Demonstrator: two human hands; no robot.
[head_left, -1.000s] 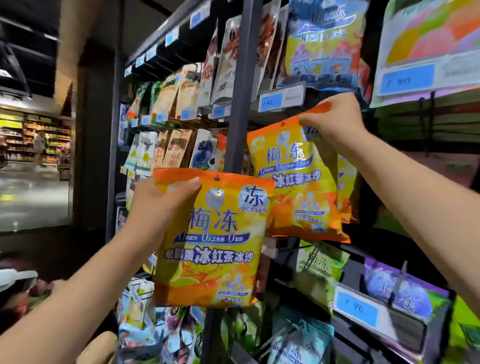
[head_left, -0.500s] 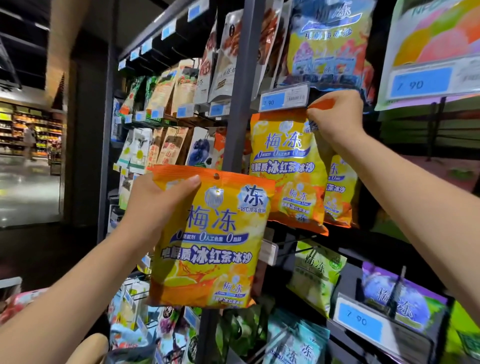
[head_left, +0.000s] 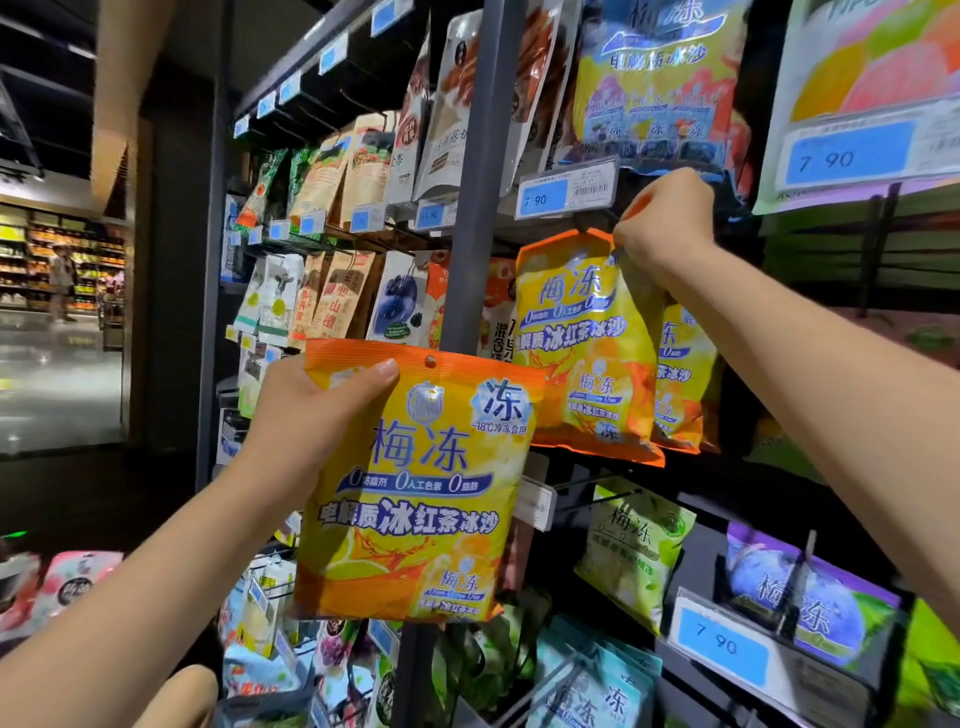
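An orange and yellow snack pouch (head_left: 415, 493) is gripped at its top left corner by the left hand (head_left: 311, 415), thumb laid across the front; it is held upright, near, before a grey shelf post (head_left: 475, 208). A matching pouch (head_left: 582, 343), farther right, is pinched at its top edge by the right hand (head_left: 667, 223), just beneath a blue price tag (head_left: 566, 189).

Fig.: you're in a supermkt. Snack packs (head_left: 363, 171) hang on peg rails, an orange pack (head_left: 587, 338) sits under a blue 7.90 price tag (head_left: 568, 193), w/ lit, stocked aisle shelves (head_left: 47, 260) & a shopper (head_left: 62, 275) in bkgd
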